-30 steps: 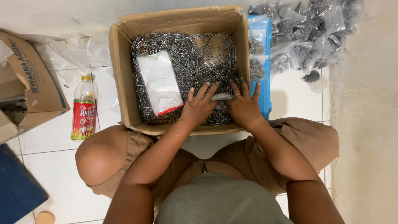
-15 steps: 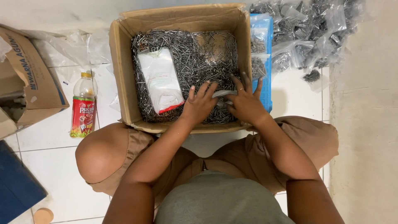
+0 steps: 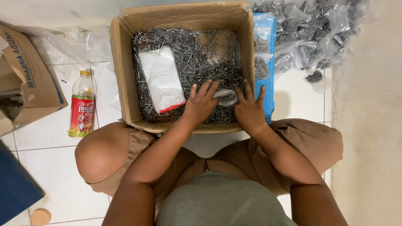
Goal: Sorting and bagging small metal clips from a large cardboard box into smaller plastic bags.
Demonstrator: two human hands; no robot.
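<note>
An open cardboard box (image 3: pixel 121 79) sits on the floor between my knees, filled with loose steel nails (image 3: pixel 201 54). A white packet with a red edge (image 3: pixel 162 79) lies on the nails at the left. My left hand (image 3: pixel 201 104) and my right hand (image 3: pixel 250 109) rest on the nails at the box's near right, fingers spread. Between them they hold a small clear plastic bag (image 3: pixel 226 97), which is partly hidden by the fingers.
A blue tray (image 3: pixel 268 96) with filled bags stands against the box's right side. A heap of clear bags of nails (image 3: pixel 314 33) lies at the back right. A drink bottle (image 3: pixel 83 104) and another cardboard box (image 3: pixel 29 79) are at the left.
Both hands have shifted only slightly over the nails, still around the small clear bag. Nothing else has moved.
</note>
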